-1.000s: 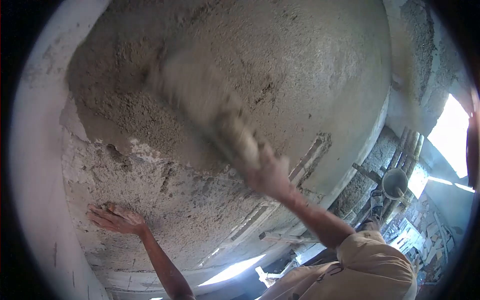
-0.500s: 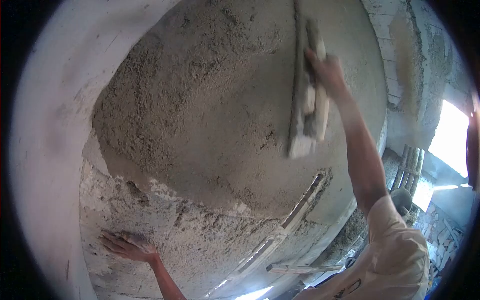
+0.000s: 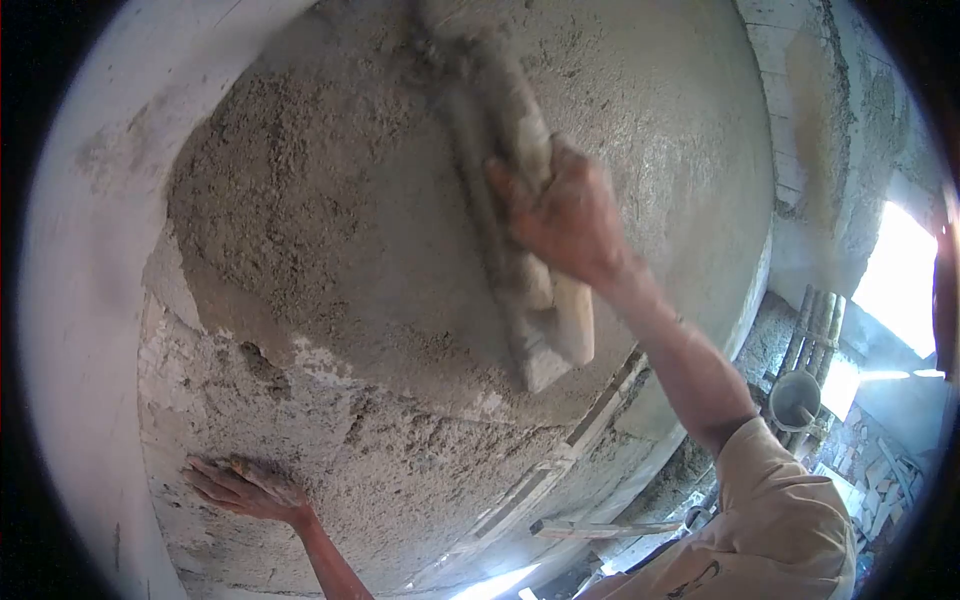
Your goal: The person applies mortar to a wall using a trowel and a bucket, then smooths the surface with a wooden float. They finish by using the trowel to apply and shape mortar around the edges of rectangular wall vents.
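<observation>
My right hand [image 3: 575, 215] is closed around the handle of a long wooden plastering float [image 3: 545, 365]. The float's face lies against wet grey plaster [image 3: 400, 230], tilted with its upper end leaning left; motion blurs that end. Low on the left, my left hand [image 3: 245, 490] rests flat on the rough, uncoated wall [image 3: 330, 470], fingers stretched out. Something dark shows along its thumb side, too small to make out. Coarse plaster lies left of the float, smoother plaster to its right.
A narrow slotted strip [image 3: 530, 480] runs diagonally along the wall's lower right. A bucket [image 3: 797, 398] stands by tied poles [image 3: 815, 330] at the right, above rubble [image 3: 875, 470]. A wooden plank [image 3: 590, 530] juts out at the bottom. A pale smooth surface [image 3: 80, 300] borders the left.
My right hand has swept the float left and a little down across the plaster, and the float now tilts more. My left hand stays at about the same spot on the wall.
</observation>
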The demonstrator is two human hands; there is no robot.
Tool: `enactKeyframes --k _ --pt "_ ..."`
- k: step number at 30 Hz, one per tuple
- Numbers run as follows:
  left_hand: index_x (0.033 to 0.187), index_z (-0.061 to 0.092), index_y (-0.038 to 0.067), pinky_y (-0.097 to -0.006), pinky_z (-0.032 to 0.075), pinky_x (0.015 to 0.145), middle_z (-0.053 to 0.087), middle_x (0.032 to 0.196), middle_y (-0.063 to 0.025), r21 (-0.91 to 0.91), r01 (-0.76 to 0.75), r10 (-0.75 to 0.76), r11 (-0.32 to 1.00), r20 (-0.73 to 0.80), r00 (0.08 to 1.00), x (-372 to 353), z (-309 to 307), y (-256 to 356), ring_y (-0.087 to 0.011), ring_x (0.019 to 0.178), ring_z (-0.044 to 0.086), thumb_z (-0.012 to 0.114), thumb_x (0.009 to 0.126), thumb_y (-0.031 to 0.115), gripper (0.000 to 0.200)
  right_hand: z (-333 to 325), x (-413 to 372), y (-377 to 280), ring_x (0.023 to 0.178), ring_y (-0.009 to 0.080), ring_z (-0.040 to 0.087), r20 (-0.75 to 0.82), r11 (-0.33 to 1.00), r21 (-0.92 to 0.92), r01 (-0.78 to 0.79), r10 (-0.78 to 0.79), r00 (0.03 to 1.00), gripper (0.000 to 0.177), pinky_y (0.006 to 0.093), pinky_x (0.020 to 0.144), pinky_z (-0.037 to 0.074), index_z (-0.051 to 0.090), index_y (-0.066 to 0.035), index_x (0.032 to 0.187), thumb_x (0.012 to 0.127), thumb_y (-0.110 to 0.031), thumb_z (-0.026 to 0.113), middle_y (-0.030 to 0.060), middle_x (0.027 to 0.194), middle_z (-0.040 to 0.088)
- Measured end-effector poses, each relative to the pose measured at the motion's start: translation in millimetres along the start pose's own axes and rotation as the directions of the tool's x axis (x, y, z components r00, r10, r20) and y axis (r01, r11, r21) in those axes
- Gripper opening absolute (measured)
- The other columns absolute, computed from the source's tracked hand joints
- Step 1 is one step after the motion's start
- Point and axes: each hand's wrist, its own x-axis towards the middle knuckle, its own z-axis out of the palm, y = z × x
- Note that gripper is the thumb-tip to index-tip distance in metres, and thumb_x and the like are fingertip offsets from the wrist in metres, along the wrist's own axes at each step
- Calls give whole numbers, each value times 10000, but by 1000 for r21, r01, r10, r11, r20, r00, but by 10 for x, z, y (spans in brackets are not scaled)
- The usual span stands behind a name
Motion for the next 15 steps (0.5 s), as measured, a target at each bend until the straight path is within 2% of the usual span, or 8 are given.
enactKeyframes --k 2,4,8,9,11,12,14,15 --pt "1648 284 79 -557 218 1267 286 1685 -171 -8 48 -48 999 -8 999 22 -22 56 -382 1544 266 149 1076 643 815 141 -265 -100 578 253 710 49 1000 -5 23 -22 999 465 362 453 585 583 96 1132 1045 -360 605 232 763 701" --pt "1647 294 84 -561 220 1259 284 1686 -178 -27 58 -58 998 -14 998 21 -53 75 -397 1540 266 150 1079 644 811 318 -530 -135 543 257 694 90 991 -102 90 -81 993 443 366 430 574 564 89 1119 1037 -344 615 213 728 691" --pt "1646 313 104 -574 227 1246 277 1687 -191 -48 61 -63 997 -28 998 23 -76 114 -420 1532 271 143 1082 643 799 386 -1052 160 491 241 666 246 970 -54 237 -217 945 423 375 417 568 558 68 1112 1022 -339 634 130 685 679" --pt "1645 317 106 -577 230 1244 276 1687 -195 -43 80 -81 996 -34 996 41 -67 118 -423 1530 273 141 1083 641 796 372 -1072 344 510 240 674 262 976 -147 163 -121 957 439 377 433 577 557 62 1136 1022 -355 635 140 702 686" --pt "1646 309 97 -590 231 1237 266 1687 -205 -42 45 -47 998 -46 998 2 -26 22 -431 1527 274 151 1074 658 817 249 -918 556 563 240 697 155 975 -220 25 9 988 493 379 491 597 575 59 1163 1019 -407 641 163 744 708" --pt "1647 305 92 -597 232 1233 262 1687 -209 -48 29 -31 998 -46 998 -14 1 9 -435 1526 274 156 1069 666 827 149 -683 606 598 241 711 31 980 -195 -46 53 998 531 380 534 610 594 63 1165 1016 -444 646 177 768 722" --pt "1647 298 87 -609 231 1227 253 1686 -221 -90 43 -47 995 -35 998 31 -89 136 -441 1525 274 165 1055 687 853 -81 -164 682 664 241 728 -166 987 -114 114 -132 977 558 372 611 616 641 75 1139 1005 -466 668 199 835 742" --pt "1647 295 85 -615 231 1224 249 1685 -226 -111 49 -53 993 -35 998 54 -125 184 -444 1524 274 169 1049 698 866 -207 33 432 673 234 733 -143 999 11 42 -40 989 542 371 627 615 657 78 1111 1002 -453 679 190 850 747"
